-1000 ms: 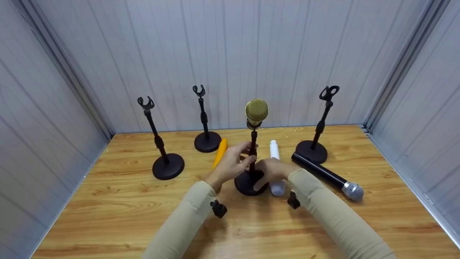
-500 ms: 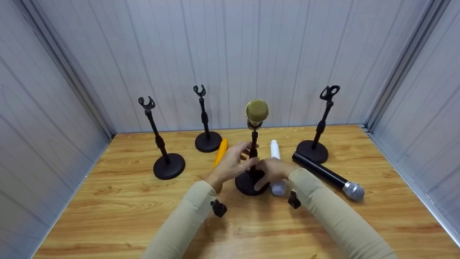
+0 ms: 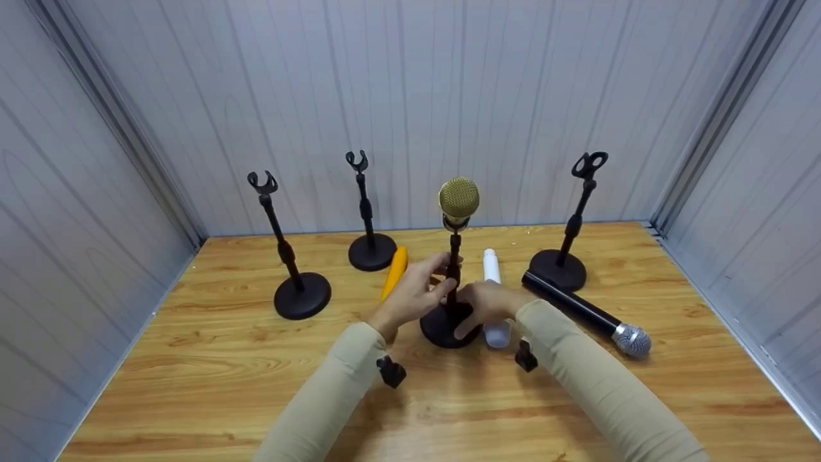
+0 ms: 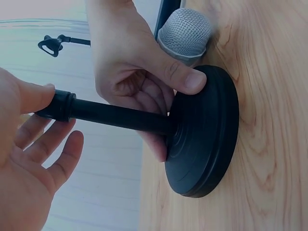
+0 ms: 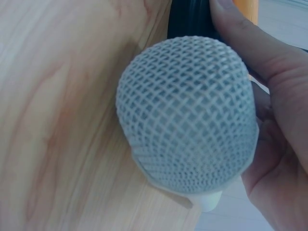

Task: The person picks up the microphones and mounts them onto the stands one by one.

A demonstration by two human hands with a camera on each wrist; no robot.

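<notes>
Left fingers pinch collar of black stand; right fingers grip base below.

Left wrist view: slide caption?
Left hand pinches the stand pole; right hand grips its round base, beside a microphone head.

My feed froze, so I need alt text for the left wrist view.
The left grip pinches a black stand by its collar while the right grip holds its base, thumb on top. In this sideways picture, a mesh microphone head shows above the base, wooden tabletop to the right.
</notes>
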